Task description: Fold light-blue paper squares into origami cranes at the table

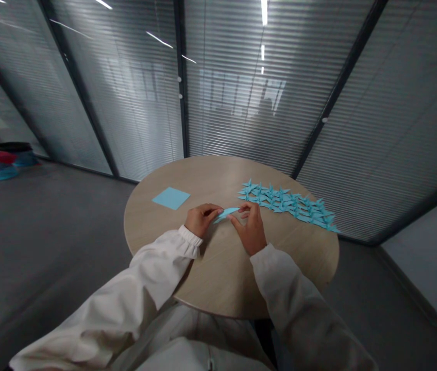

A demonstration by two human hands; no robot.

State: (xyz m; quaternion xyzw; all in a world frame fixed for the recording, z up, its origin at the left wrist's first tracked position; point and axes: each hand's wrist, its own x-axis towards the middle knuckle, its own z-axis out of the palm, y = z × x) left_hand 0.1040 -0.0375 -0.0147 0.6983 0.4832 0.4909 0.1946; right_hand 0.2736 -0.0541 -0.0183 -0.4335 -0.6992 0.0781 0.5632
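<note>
Left hand (200, 219): fingers pinched on left end of folded blue paper strip (227, 213).
Right hand (252, 228): fingertips clamped on strip's right end.
Strip: lay mid round table (218, 281).
Nearby: flat blue square sheet (171, 198); folded blue paper cranes (286, 202) in rows.

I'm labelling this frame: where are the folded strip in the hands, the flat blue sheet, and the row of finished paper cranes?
folded strip (227, 213), head view, its middle.
flat blue sheet (171, 198), head view, its centre.
paper cranes (286, 203), head view, mid-row.

I see both hands on the table (218, 268), left hand (200, 220) and right hand (252, 230) pinching a folded blue paper (227, 213). Left of it lies a flat sheet (171, 198); right, folded pieces (288, 204).
</note>
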